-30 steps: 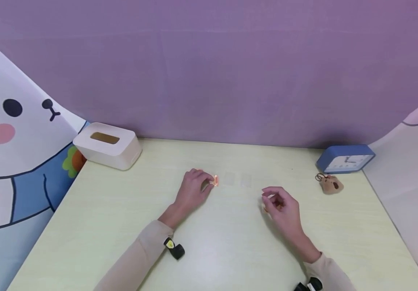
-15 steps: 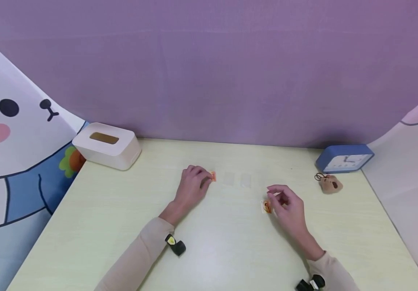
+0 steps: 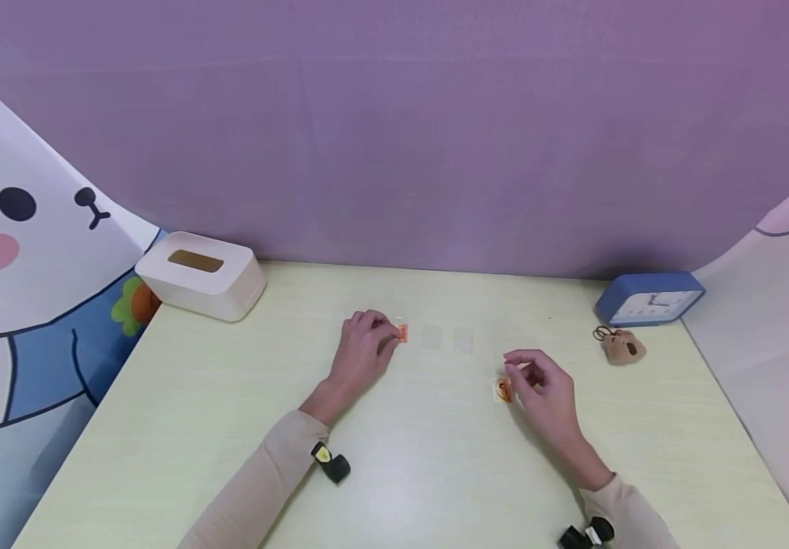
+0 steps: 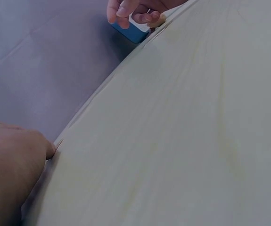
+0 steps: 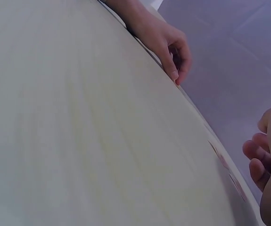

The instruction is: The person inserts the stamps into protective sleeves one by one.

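A small orange-printed piece [image 3: 403, 333] lies at the fingertips of my left hand [image 3: 364, 347], pinched between thumb and index finger on the table. Its far part looks clear; the rest is hidden by the fingers. My right hand [image 3: 543, 389] hovers with loosely bent fingers, holding nothing that I can see. Just left of and below its thumb, a small flat square piece [image 3: 503, 390] with an orange print and pale border lies on the table. Between the hands lie two faint clear squares, a left one [image 3: 431, 337] and a right one [image 3: 463, 341].
A white tissue box [image 3: 202, 274] stands at the table's back left. At the back right are a blue clock [image 3: 651, 299] and a brown keychain charm [image 3: 623, 348] with a ring. A purple cloth [image 3: 394, 137] hangs behind the table [image 3: 394, 473].
My right hand has shifted slightly right and let go of the orange-printed square, which now lies on the table. My left hand has moved slightly left and away, still at its orange piece.
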The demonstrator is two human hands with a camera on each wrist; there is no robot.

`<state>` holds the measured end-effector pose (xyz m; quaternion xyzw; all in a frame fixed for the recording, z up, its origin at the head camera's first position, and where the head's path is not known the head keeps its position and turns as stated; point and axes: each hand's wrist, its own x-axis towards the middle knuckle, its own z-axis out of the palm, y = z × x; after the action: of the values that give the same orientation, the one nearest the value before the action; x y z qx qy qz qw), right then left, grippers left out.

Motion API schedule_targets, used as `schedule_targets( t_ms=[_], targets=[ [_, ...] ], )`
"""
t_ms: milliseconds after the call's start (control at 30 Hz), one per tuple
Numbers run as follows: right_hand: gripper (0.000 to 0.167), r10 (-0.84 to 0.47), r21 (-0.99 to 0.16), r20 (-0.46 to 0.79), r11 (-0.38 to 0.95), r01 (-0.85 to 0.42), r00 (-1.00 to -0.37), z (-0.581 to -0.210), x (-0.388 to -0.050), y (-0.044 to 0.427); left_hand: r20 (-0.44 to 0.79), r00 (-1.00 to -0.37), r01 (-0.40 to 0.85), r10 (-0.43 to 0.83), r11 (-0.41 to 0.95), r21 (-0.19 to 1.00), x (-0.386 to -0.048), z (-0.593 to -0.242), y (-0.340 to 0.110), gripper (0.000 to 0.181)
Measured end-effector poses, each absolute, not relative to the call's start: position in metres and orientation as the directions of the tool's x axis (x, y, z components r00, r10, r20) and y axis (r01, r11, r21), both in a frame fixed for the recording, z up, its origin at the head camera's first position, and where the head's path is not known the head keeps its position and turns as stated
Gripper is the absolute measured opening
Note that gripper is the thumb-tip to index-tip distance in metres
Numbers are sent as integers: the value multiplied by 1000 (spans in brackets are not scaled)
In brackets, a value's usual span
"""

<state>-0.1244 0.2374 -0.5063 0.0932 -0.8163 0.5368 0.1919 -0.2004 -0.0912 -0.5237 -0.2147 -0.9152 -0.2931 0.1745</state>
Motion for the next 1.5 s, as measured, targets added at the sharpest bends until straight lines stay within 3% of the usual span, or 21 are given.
schedule_targets(
  t_ms=[267, 500, 667, 1000, 1500],
  targets=[
    [21, -4, -782, 432, 495, -378, -902, -506, -127, 245, 449, -849, 495, 278, 715, 494, -199, -521, -91, 10],
    [26, -182, -620, 455, 638, -457, -871, -508, -132, 256, 443, -855, 491, 269, 695, 525, -199, -521, -91, 13],
    [29, -281, -555, 436, 664, -501, -855, -509, -135, 262, 449, -857, 487, 253, 683, 545, -197, -519, -90, 13],
    [28, -339, -533, 419, 659, -530, -842, -509, -136, 267, 459, -853, 490, 247, 682, 543, -196, -517, -89, 12],
    [40, -340, -557, 423, 633, -537, -840, -508, -136, 263, 477, -825, 540, 305, 674, 504, -191, -517, -80, 11]
  ],
)
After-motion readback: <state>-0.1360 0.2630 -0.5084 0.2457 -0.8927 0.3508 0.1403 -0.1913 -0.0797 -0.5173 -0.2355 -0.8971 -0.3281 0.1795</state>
